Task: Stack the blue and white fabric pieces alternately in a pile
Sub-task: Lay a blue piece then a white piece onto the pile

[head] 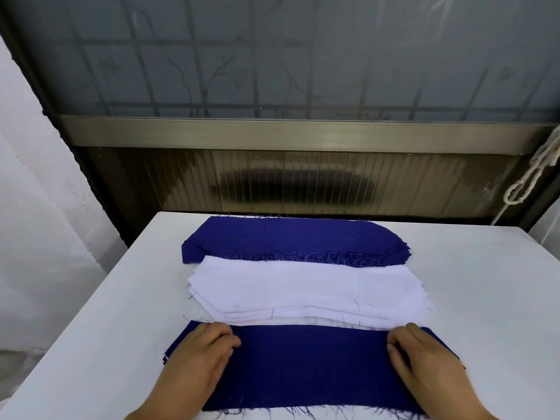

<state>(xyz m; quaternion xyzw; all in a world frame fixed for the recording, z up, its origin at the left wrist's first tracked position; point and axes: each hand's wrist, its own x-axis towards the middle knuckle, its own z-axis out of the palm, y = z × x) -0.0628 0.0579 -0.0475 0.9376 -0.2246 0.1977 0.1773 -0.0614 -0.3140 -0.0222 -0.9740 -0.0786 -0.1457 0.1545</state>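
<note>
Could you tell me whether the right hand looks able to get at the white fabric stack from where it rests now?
Probably yes. The right hand rests flat on the near blue piece, and the white fabric stack lies just beyond it on the table, uncovered on top, with nothing between them.

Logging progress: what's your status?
Left hand and right hand flat on blue top piece. White stack, blue stack beyond. Nothing obstructing.

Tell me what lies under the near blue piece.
Under the near blue piece, white layer edges peek out at its left corner; both hands press it, hiding the rest.
</note>
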